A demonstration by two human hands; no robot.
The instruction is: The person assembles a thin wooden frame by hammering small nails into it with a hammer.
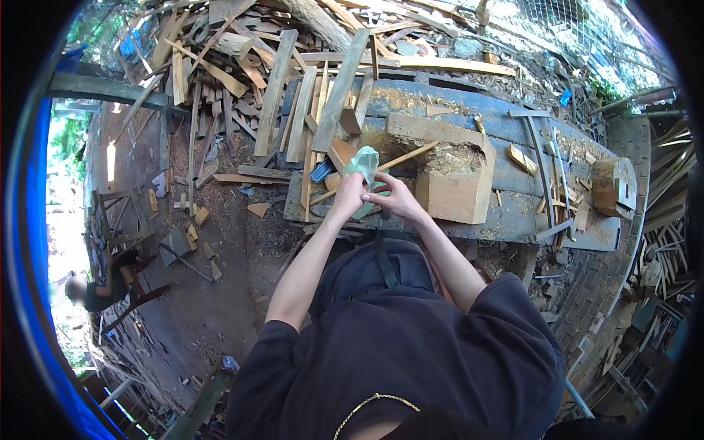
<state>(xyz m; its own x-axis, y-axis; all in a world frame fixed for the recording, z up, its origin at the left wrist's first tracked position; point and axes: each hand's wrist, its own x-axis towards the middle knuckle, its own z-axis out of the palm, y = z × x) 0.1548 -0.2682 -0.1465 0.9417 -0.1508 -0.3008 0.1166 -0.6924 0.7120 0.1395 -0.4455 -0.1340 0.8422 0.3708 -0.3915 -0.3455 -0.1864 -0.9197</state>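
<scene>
Person at the bench point(513, 192), big wood block point(458, 196) on top of it; places given from that block. Both hands just left of the block, close together, over the near edge of the bench.

Left hand point(352, 191): fingers closed on a pale green plastic bag point(365, 158), crumpled, part sticking up above the hand, part hanging below. Right hand point(397, 198): fingers bent in at the bag, thumb and fingertips meeting near the left hand; can't tell how firmly they grip it. Bag is left of the block, not touching it.

Thin wood stick point(408, 156) runs from behind the bag toward the block's upper left. Small blue item point(321, 171) farther left of the block, past the bag. Long planks point(342, 92) up and left of the block, sloping. Wood frame point(543, 169) right of the block, on the bench; chunky wood piece point(614, 188) beyond it, at the bench's right end. Scrap pile point(213, 55) well off, up and left. Another person point(108, 288) far left of the block, blurry.
</scene>
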